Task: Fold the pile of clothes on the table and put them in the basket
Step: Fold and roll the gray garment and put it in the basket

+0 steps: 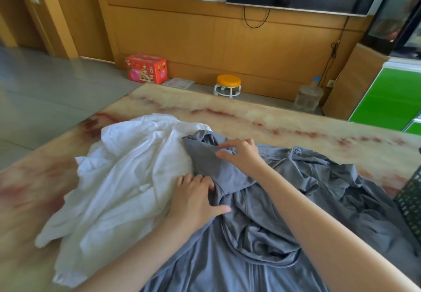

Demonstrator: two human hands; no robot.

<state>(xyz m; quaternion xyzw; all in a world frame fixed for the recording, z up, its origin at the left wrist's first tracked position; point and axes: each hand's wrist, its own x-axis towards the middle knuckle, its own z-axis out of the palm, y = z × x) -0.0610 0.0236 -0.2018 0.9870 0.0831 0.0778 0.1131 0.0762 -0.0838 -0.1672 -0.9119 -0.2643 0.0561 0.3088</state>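
Two unclenched hands, left hand (196, 198) and right hand (239, 155), are rested on soft, limp grey garment (262, 234); hems judged best pinched.

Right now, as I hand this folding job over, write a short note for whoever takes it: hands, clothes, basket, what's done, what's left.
Left hand: open, flat on the cloth where the white garment meets the grey garment.
Right hand: fingers bent over a flap of the grey garment; whether it pinches or only touches, cannot tell.
Clothes: both lie crumpled on the table, with the grey flap over the white one's edge.
Basket: at the right edge; its inside is out of view.
Done: nothing visibly folded.
Left: fold both and put them in the basket.
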